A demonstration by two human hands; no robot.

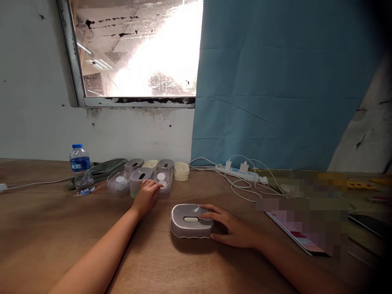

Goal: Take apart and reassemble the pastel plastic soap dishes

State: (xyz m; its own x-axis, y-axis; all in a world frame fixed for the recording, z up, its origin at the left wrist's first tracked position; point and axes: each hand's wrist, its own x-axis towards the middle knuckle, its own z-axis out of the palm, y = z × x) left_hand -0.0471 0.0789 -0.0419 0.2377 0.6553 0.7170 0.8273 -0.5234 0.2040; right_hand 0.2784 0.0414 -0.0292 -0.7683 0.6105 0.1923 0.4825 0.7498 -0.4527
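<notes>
A grey rounded plastic box (183, 229), with a slot in its top and a wavy lower edge, stands on the table before me. Through the slot shows a cream-coloured piece (191, 219). My right hand (231, 229) grips the box's right end, fingers on the top and thumb low at the front corner. My left hand (148, 197) reaches to the back row, its fingers stretched out by a stack of clear plastic tubs (167, 185). Beside that hand is another grey slotted piece (134, 177). Whether the left fingertips touch the tubs I cannot tell.
More clear tubs (118, 185), grey slotted pieces (134, 163) and a stack of cream lids (181, 170) stand at the back. A water bottle (82, 173) is left. A power strip (239, 171) with white cables and a tablet-like screen (298, 234) lie right.
</notes>
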